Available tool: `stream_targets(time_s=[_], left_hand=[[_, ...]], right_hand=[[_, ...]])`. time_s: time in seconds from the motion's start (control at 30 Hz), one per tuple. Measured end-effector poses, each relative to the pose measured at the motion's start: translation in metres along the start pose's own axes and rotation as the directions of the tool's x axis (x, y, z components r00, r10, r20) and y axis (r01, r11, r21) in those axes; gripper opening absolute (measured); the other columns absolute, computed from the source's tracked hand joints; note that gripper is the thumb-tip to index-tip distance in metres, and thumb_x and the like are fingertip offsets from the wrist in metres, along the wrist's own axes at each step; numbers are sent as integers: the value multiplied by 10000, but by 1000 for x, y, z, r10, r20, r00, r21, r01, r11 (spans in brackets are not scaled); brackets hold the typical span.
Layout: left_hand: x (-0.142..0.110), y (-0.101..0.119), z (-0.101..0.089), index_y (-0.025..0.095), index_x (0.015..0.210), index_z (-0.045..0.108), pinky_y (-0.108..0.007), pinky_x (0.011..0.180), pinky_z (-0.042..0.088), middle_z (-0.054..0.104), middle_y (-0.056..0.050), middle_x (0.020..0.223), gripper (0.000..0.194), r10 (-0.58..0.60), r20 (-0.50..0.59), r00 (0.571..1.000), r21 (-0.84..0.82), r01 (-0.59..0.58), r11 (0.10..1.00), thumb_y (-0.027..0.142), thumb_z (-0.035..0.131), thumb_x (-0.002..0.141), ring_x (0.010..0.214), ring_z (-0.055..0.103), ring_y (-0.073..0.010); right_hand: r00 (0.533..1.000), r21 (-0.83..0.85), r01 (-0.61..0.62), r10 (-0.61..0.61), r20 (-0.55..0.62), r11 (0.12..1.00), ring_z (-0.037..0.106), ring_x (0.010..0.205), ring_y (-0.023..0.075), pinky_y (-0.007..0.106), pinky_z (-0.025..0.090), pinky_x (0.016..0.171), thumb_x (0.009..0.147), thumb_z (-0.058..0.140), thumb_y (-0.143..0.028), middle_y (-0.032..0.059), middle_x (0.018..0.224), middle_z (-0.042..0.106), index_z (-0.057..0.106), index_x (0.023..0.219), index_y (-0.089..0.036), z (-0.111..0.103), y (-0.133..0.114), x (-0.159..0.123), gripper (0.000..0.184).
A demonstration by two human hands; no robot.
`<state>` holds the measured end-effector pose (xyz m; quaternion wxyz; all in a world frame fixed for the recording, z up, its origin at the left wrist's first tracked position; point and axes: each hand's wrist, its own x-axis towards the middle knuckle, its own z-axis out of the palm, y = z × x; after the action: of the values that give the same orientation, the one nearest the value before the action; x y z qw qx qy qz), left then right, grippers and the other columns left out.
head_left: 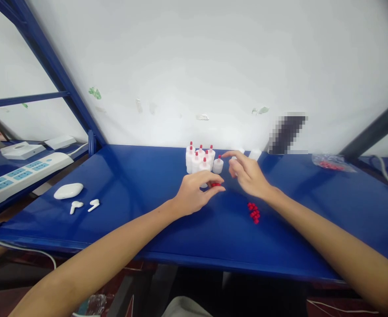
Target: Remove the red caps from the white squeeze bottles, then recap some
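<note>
Several small white squeeze bottles with pointed red caps stand upright in a cluster near the back of the blue table. One capped bottle stands a little to the right of the group. My left hand is curled in front of the cluster, with red caps showing between its thumb and fingers; how many is hidden. My right hand is by the separate bottle, index finger stretched towards its tip and apart from the thumb, holding nothing that shows. Loose red caps lie in a small pile below my right wrist.
White bottles are partly hidden behind my right hand. A clear bag with red pieces lies at the back right. White earbuds and their case sit on the left. A power strip is beyond the table's left edge.
</note>
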<state>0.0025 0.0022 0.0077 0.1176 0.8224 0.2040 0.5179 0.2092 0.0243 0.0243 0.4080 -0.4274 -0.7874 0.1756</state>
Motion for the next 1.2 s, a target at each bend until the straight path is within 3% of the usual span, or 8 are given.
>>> stream_targets(time_s=[0.17, 0.33, 0.53, 0.67, 0.87, 1.0, 1.1, 1.2], left_hand=[[0, 1, 1, 141, 916, 674, -206, 648, 554, 738, -28, 821, 187, -51, -91, 995, 2, 51, 999, 319, 705, 870, 661, 664, -96], [0, 3, 0, 156, 914, 679, -190, 627, 546, 746, -17, 812, 109, -52, -82, 995, -40, 49, 998, 257, 694, 876, 639, 671, -92], [0, 0, -1, 167, 910, 675, -179, 638, 551, 746, 2, 762, 41, 54, -34, 998, -24, -55, 998, 194, 678, 880, 641, 680, -94], [-2, -3, -1, 173, 1032, 690, -194, 680, 574, 765, -15, 851, 156, 81, 6, 997, 0, -81, 997, 200, 683, 879, 677, 698, -101], [-3, -3, -1, 169, 1074, 685, -205, 694, 592, 754, -44, 961, 276, -65, -14, 998, -52, 65, 997, 304, 740, 840, 712, 694, -102], [-4, -1, -2, 156, 1016, 694, -216, 711, 550, 743, -43, 856, 212, 22, 180, 983, 3, -22, 1000, 339, 633, 928, 715, 678, -113], [-5, -1, -3, 146, 1012, 689, -240, 724, 492, 729, -56, 866, 259, 80, 397, 914, 59, -113, 992, 344, 522, 993, 745, 653, -129], [-3, -1, -3, 153, 900, 689, -263, 736, 430, 694, -38, 790, 353, 55, 521, 852, 88, -117, 989, 420, 481, 999, 726, 611, -137]], right_hand=[[958, 378, -23, -87, 273, 926, 498, 632, 153, 299, 427, 648, 998, 318, -511, -17, 721, 567, 463, 1272, -232, 8, -23, -14, 417], [924, 454, -29, -149, 353, 890, 452, 650, 143, 296, 417, 630, 965, 414, -481, 11, 890, 578, 341, 1425, -261, 16, -31, -18, 516], [932, 416, 1, -151, 328, 909, 472, 641, 137, 285, 418, 618, 959, 426, -292, -11, 826, 543, 385, 1408, -260, 18, -33, -19, 452], [959, 338, 39, -130, 252, 940, 474, 555, 114, 265, 410, 579, 904, 385, -139, -40, 730, 552, 482, 1310, -246, 19, -32, -19, 432], [995, 175, 64, -76, 65, 982, 433, 440, 113, 259, 370, 516, 827, 387, -119, -87, 505, 474, 579, 1056, -201, 10, -14, -11, 310], [997, 193, -48, 58, -49, 980, 445, 443, 122, 264, 369, 504, 815, 393, -157, -77, 525, 494, 539, 961, -218, 3, 2, -3, 216], [993, 208, -102, 113, -43, 973, 498, 556, 138, 269, 390, 539, 777, 430, -166, -46, 685, 526, 476, 994, -237, 2, 14, 3, 232], [989, 140, -139, 145, -27, 980, 501, 650, 145, 298, 422, 615, 710, 474, -149, 0, 892, 550, 438, 1025, -237, 3, 25, 8, 328]])
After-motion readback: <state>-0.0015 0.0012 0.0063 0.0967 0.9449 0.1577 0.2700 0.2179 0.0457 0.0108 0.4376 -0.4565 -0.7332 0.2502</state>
